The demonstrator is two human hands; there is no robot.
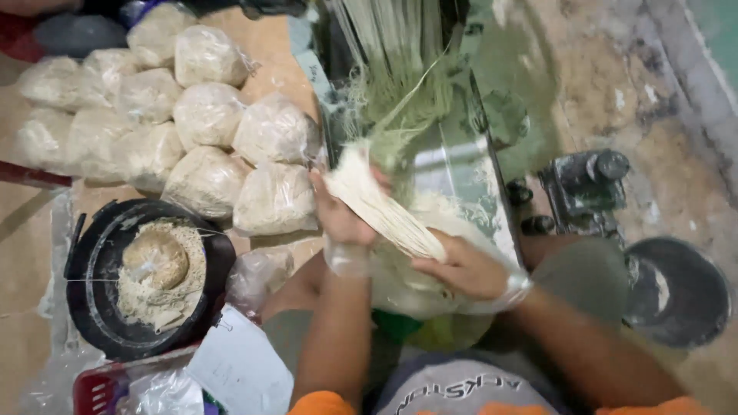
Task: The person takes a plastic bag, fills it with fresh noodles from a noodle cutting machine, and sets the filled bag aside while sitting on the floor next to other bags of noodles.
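Head view shows a pale bundle of noodle strands [384, 211] running diagonally from upper left to lower right, just below the metal chute [461, 169] where more strands hang. Left hand [342, 215] is closed around the bundle's upper end, while right hand [461, 269] is cupped over its lower end with fingers curled on the strands. Both hands hold it above a white heap of noodles [407, 288] in the person's lap, and filled plastic bags [207, 115] lie well off to the left.

Clear bags [207, 115] of pale filling heaped upper left of frame; white paper sheet [240, 369] lower left.
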